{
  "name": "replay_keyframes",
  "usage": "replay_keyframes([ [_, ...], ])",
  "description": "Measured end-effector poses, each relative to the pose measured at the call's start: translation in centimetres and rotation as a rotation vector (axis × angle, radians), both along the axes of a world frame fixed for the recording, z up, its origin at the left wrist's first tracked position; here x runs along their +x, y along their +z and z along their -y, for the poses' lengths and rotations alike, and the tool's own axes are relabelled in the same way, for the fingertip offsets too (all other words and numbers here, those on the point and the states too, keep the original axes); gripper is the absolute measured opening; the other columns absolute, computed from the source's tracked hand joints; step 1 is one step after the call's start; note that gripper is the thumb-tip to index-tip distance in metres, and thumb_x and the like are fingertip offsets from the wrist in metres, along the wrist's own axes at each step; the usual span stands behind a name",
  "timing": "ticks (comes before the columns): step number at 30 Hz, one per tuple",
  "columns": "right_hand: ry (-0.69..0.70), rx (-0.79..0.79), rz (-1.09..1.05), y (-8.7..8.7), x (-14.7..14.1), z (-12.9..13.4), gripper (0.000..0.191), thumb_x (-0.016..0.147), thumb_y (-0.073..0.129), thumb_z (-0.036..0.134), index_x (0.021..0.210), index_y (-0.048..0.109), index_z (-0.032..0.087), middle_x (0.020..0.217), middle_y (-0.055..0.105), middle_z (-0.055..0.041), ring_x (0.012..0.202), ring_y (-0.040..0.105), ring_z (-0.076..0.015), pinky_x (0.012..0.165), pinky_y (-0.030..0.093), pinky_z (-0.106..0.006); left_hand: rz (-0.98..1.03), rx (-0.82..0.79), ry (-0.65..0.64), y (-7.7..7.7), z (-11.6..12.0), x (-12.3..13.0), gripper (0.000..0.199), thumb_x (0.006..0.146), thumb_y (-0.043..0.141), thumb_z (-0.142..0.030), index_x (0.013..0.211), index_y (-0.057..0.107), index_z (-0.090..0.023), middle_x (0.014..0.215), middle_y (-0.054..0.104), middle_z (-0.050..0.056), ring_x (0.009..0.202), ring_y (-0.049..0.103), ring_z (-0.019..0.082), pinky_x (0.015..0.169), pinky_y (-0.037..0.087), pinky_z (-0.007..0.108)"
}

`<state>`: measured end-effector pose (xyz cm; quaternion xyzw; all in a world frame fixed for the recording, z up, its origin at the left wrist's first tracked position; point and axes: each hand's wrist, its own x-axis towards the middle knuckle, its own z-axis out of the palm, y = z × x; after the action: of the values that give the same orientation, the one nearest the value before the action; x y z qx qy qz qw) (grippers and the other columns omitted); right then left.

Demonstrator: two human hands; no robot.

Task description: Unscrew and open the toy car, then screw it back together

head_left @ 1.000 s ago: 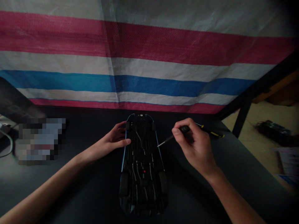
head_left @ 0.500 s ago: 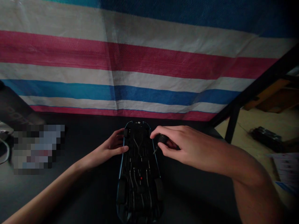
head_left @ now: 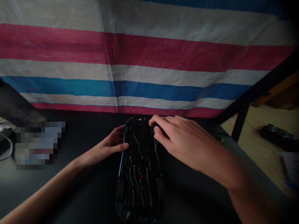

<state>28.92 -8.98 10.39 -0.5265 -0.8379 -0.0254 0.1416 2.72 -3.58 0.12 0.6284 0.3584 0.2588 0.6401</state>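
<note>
A model car [head_left: 139, 165] lies upside down on the dark table, its black underside facing up and a thin blue body edge showing. Along its left side my left hand [head_left: 115, 141] grips it, thumb on the rim and fingers against the side near a wheel. My right hand [head_left: 174, 133] is at the car's far right wheel, with thumb and forefinger bent around a small screwdriver [head_left: 156, 146]. Only the thin metal shaft shows below the fingers, pointing down at the car's right edge; the dark handle is mostly hidden.
Behind the table [head_left: 88, 193] hangs a striped plastic sheet [head_left: 144, 53]. A dark box [head_left: 18, 102], a white cable [head_left: 9, 149] and a blurred-out item [head_left: 42, 143] are at the left. Something small and yellow [head_left: 220, 140] shows beyond my right forearm. A black frame post [head_left: 240, 121] stands at the right.
My right hand has turned over more, its back now facing up, and hides the screwdriver's handle. My left hand keeps its hold on the car. The view has shifted slightly.
</note>
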Motion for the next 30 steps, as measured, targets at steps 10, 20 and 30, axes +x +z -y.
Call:
replay_keyframes([
  [10,0.171,-0.179,-0.128,0.4,1.7,0.2,0.011,0.1,0.053,0.027,0.11,0.057,0.026,0.1,0.068,-0.0007,0.09,0.065,-0.0177,0.076,0.044,-0.031,-0.017,0.007,0.001,-0.1,-0.1,-0.1,0.073,0.093,0.067,-0.032,0.154,0.027,-0.032,0.154,0.049,0.008,0.142,0.045,0.028,0.118,0.035,0.048],
  [20,0.053,-0.071,-0.061,0.0,1.1,0.5,0.015,0.1,0.053,0.033,0.111,0.058,0.024,0.093,0.071,-0.003,0.083,0.068,-0.0208,0.07,0.043,-0.033,-0.031,0.035,0.001,0.2,0.1,0.0,0.071,0.093,0.066,-0.034,0.154,0.029,-0.032,0.153,0.05,0.007,0.14,0.047,0.028,0.117,0.036,0.049],
  [30,0.089,-0.087,-0.07,0.0,0.6,0.8,0.023,0.103,0.048,0.03,0.125,0.055,0.026,0.106,0.071,-0.0036,0.092,0.068,-0.0217,0.077,0.047,-0.036,-0.019,0.025,-0.005,0.1,0.0,0.0,0.072,0.092,0.067,-0.034,0.153,0.029,-0.031,0.151,0.051,0.009,0.141,0.045,0.028,0.118,0.035,0.048],
])
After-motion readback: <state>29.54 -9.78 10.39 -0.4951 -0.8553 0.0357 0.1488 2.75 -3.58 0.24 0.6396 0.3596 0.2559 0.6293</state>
